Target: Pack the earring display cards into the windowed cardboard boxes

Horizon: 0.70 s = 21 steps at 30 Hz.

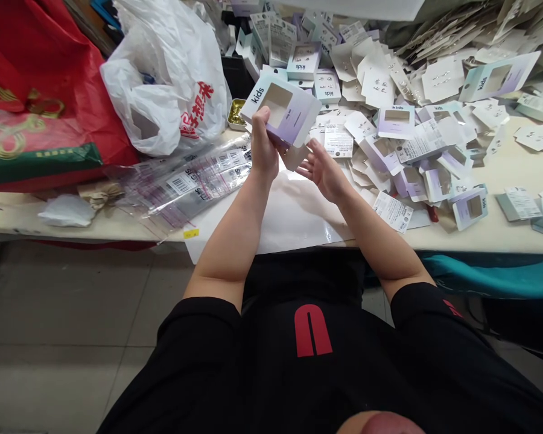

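My left hand [265,144] grips a purple and mint "kids" box [304,123] with a cut-out window, thumb on its front. The box is tilted over the table between both hands. Just under it a small pale card [293,158] shows, partly hidden; which hand supports it I cannot make out. My right hand [323,172] is beside the card and the box's lower edge, its fingers stretched out and apart. A white sheet [294,211] lies beneath my hands.
Clear printed plastic bags [194,181] and a white carrier bag [167,72] are at left, beside a red bag [40,96]. A small tin [236,114] stands behind my left hand. Loose kids boxes [396,122] and earring cards [377,81] cover the right side.
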Each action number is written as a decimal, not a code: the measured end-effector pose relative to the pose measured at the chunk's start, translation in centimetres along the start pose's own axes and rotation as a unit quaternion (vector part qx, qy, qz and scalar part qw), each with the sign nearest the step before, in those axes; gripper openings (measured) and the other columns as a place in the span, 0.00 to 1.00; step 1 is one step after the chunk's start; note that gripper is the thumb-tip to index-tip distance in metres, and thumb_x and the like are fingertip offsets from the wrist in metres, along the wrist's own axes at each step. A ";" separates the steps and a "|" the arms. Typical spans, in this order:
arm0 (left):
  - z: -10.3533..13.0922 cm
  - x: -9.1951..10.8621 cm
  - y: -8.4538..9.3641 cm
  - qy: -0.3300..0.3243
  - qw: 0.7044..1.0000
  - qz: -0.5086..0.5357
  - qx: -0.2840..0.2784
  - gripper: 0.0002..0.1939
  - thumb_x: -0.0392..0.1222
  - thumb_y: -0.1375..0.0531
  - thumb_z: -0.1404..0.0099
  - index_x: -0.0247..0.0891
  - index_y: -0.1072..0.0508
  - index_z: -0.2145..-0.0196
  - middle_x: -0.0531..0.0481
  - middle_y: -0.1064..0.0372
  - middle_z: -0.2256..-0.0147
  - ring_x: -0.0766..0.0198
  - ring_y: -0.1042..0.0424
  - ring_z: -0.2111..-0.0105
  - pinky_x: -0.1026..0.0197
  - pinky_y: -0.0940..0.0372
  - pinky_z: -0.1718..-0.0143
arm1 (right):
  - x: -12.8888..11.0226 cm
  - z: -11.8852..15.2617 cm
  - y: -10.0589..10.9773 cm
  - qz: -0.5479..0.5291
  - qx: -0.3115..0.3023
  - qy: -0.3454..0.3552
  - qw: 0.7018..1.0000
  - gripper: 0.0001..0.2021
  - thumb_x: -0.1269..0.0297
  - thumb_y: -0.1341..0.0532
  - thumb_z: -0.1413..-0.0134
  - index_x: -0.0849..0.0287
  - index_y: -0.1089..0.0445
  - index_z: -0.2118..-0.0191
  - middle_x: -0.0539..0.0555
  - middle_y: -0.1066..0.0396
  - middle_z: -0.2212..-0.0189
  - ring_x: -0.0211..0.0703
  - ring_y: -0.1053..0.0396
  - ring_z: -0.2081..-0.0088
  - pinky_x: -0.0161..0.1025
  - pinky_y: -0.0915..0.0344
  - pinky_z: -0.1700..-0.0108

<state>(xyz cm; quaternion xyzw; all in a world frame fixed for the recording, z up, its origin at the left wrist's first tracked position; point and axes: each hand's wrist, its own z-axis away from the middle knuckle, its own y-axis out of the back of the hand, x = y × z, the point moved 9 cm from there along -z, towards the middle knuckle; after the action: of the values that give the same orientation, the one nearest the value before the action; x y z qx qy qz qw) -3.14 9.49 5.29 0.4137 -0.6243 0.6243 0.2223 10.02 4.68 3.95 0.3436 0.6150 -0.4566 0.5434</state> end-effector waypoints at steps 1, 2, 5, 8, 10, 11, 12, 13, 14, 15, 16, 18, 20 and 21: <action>0.1 -0.2 -0.1 -0.002 1.000 -0.005 -0.005 0.27 0.75 0.43 0.29 0.48 0.28 0.60 0.48 0.27 0.61 0.49 0.23 0.42 0.57 0.25 0.51 | 0.0 0.1 -0.2 -0.002 -0.010 -0.017 1.000 0.37 0.24 0.37 0.41 0.50 0.30 0.42 0.57 0.20 0.47 0.49 0.21 0.44 0.46 0.24 0.40; 0.2 -0.4 -0.3 0.000 1.000 -0.010 -0.015 0.27 0.75 0.42 0.29 0.48 0.27 0.60 0.47 0.27 0.61 0.48 0.23 0.43 0.56 0.25 0.51 | -0.1 0.2 -0.3 0.008 -0.017 -0.027 0.999 0.38 0.22 0.40 0.41 0.50 0.29 0.42 0.57 0.18 0.49 0.51 0.21 0.45 0.47 0.22 0.41; 0.9 -1.0 -1.1 0.010 0.999 -0.009 -0.051 0.27 0.73 0.44 0.27 0.47 0.26 0.61 0.47 0.30 0.64 0.47 0.21 0.47 0.54 0.25 0.51 | 0.1 0.4 -0.8 0.030 -0.048 -0.043 0.997 0.36 0.23 0.41 0.41 0.49 0.25 0.45 0.57 0.18 0.53 0.52 0.19 0.47 0.49 0.20 0.45; 1.5 -0.8 -1.7 0.003 0.997 0.004 -0.074 0.27 0.73 0.45 0.26 0.47 0.25 0.61 0.48 0.30 0.64 0.47 0.20 0.49 0.53 0.24 0.50 | 0.7 0.4 -1.5 0.002 -0.084 -0.046 0.995 0.29 0.31 0.36 0.39 0.52 0.25 0.49 0.56 0.18 0.53 0.50 0.19 0.51 0.48 0.20 0.44; 1.6 -0.7 -1.8 0.003 0.997 -0.004 -0.081 0.26 0.72 0.43 0.27 0.47 0.25 0.62 0.48 0.29 0.65 0.46 0.20 0.48 0.52 0.24 0.50 | 1.1 0.3 -1.4 -0.012 -0.075 -0.052 0.996 0.24 0.37 0.38 0.34 0.54 0.25 0.51 0.56 0.18 0.55 0.48 0.20 0.54 0.46 0.21 0.45; 1.6 -0.6 -1.8 0.008 0.997 -0.013 -0.081 0.25 0.71 0.43 0.27 0.47 0.25 0.63 0.47 0.28 0.65 0.45 0.21 0.47 0.51 0.24 0.50 | 1.3 0.2 -1.2 -0.016 -0.062 -0.057 0.996 0.24 0.38 0.41 0.31 0.56 0.25 0.52 0.56 0.19 0.56 0.47 0.20 0.56 0.46 0.21 0.46; 1.6 -0.6 -1.8 0.015 0.996 -0.020 -0.081 0.24 0.69 0.42 0.27 0.47 0.26 0.64 0.47 0.27 0.66 0.45 0.21 0.45 0.51 0.24 0.49 | 1.3 0.2 -0.9 -0.019 -0.047 -0.060 0.997 0.26 0.37 0.44 0.28 0.57 0.25 0.52 0.57 0.19 0.57 0.46 0.21 0.57 0.45 0.21 0.48; 1.5 -0.4 -1.8 0.020 0.996 -0.019 -0.081 0.21 0.66 0.42 0.27 0.48 0.25 0.64 0.47 0.25 0.65 0.45 0.23 0.42 0.50 0.24 0.48 | 1.2 0.2 -0.6 -0.021 -0.031 -0.060 0.997 0.28 0.35 0.47 0.27 0.58 0.25 0.52 0.58 0.20 0.58 0.46 0.21 0.58 0.45 0.21 0.50; 1.4 0.0 -1.8 0.023 0.996 -0.009 -0.085 0.18 0.64 0.43 0.27 0.50 0.24 0.62 0.48 0.23 0.63 0.46 0.25 0.39 0.49 0.24 0.46 | 0.9 0.2 -0.4 -0.022 -0.016 -0.055 0.998 0.31 0.32 0.48 0.28 0.58 0.25 0.52 0.58 0.20 0.59 0.46 0.21 0.58 0.45 0.20 0.51; 1.3 0.4 -2.0 0.023 0.995 0.009 -0.095 0.17 0.62 0.46 0.26 0.51 0.23 0.58 0.49 0.20 0.60 0.47 0.28 0.35 0.47 0.24 0.44 | 0.4 0.2 -0.1 -0.019 -0.002 -0.044 0.999 0.34 0.29 0.48 0.29 0.59 0.25 0.51 0.59 0.21 0.60 0.47 0.21 0.58 0.45 0.20 0.52; 1.1 0.9 -2.2 0.024 0.993 0.028 -0.111 0.19 0.61 0.48 0.26 0.53 0.22 0.53 0.50 0.19 0.56 0.48 0.31 0.32 0.45 0.25 0.41 | -0.2 0.3 0.1 -0.013 0.009 -0.030 0.999 0.37 0.26 0.47 0.32 0.59 0.24 0.51 0.59 0.21 0.60 0.47 0.21 0.57 0.46 0.20 0.53; 0.8 1.8 -2.2 0.027 0.989 0.064 -0.130 0.26 0.64 0.53 0.25 0.55 0.23 0.45 0.53 0.18 0.53 0.52 0.37 0.27 0.44 0.28 0.37 | -1.5 0.6 0.3 0.007 0.024 -0.002 1.000 0.40 0.22 0.46 0.36 0.59 0.23 0.49 0.58 0.22 0.60 0.49 0.21 0.56 0.45 0.19 0.53; 0.5 2.0 -1.7 0.055 0.988 0.082 -0.115 0.31 0.70 0.58 0.24 0.57 0.23 0.45 0.55 0.16 0.57 0.60 0.41 0.25 0.49 0.30 0.35 | -2.4 0.9 0.1 0.025 0.023 0.014 0.999 0.41 0.22 0.46 0.37 0.58 0.22 0.47 0.58 0.23 0.60 0.49 0.21 0.55 0.45 0.19 0.55; 0.4 1.6 -1.4 0.088 0.987 0.084 -0.102 0.33 0.73 0.61 0.24 0.59 0.23 0.46 0.57 0.16 0.59 0.65 0.43 0.25 0.52 0.32 0.35 | -2.6 1.0 -0.1 0.030 0.016 0.017 0.999 0.41 0.22 0.46 0.37 0.57 0.23 0.47 0.57 0.23 0.59 0.49 0.21 0.55 0.46 0.19 0.55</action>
<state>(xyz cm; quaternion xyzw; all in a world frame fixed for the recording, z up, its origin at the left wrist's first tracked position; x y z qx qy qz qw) -2.83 8.88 7.33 0.2782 -0.6954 0.6075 0.2645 10.71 3.89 6.53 0.3780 0.6059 -0.4443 0.5408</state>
